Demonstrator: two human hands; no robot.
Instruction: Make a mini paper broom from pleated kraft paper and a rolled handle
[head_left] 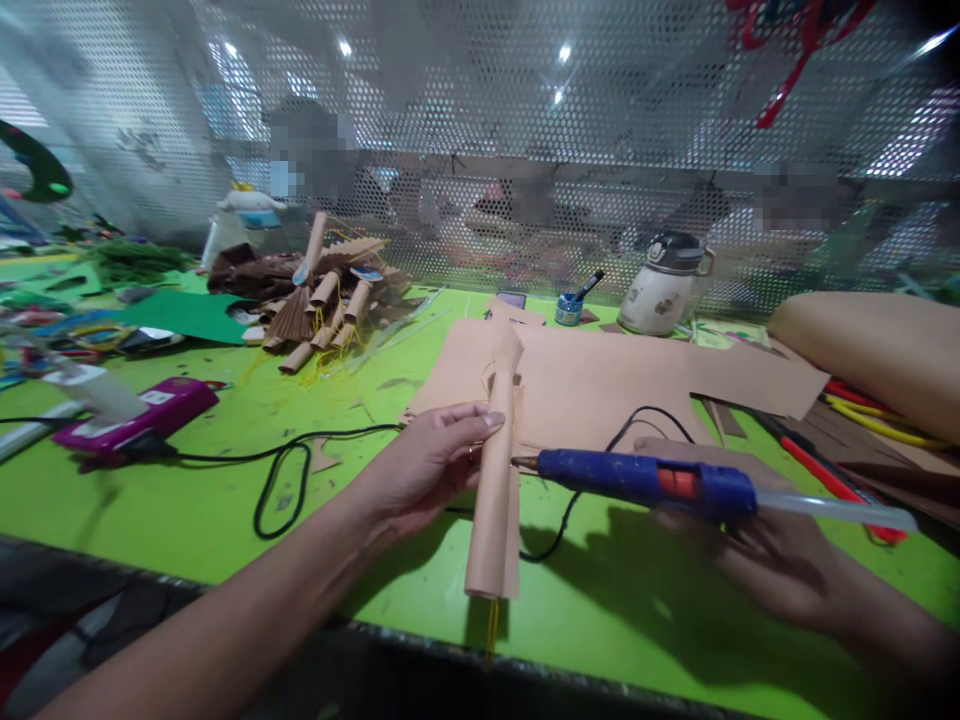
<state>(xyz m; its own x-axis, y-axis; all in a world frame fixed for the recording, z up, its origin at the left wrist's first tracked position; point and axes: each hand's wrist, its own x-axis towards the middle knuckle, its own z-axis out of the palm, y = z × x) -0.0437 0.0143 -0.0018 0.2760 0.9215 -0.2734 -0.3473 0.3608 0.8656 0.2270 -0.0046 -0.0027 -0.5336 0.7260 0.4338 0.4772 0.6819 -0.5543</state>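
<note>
My left hand (442, 455) grips a rolled tube of brown kraft paper (491, 500), thumb on top and fingers behind. A flap of the paper sticks out along the tube's right side, and yellow string hangs from its near end. From the right, my right hand (750, 540) holds a blue glue gun (622, 475) lying level. Its nozzle points left and meets or nearly meets the flap's edge beside the tube. A clear glue stick (832, 507) juts out of the gun's back. Most of my right fingers are hidden behind the gun.
Flat brown paper sheets (600, 385) lie beyond the tube. A pile of finished paper rolls (330, 300) stands back left. A purple power strip (142, 415) feeds a black cord (292, 455) across the green table (225, 510). A lidded jug (664, 290) and small blue jar (570, 308) stand behind.
</note>
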